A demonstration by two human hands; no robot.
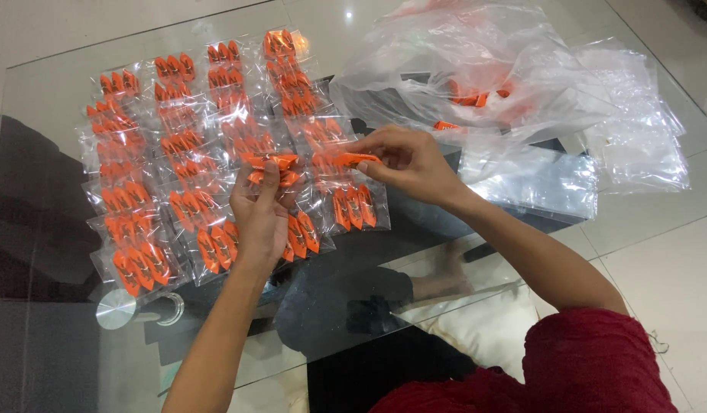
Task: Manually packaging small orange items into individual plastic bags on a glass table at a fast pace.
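Both hands pinching orange clips, beside clear packets of orange clips.

The left hand holds two orange clips; the right hand pinches another orange clip above the glass counter.

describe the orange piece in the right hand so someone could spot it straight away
Start at the glass table and the rows of small clear packets of orange pieces. At their right edge, the right hand pinches one orange piece. Unlike the rest, it is unbagged and off the glass.
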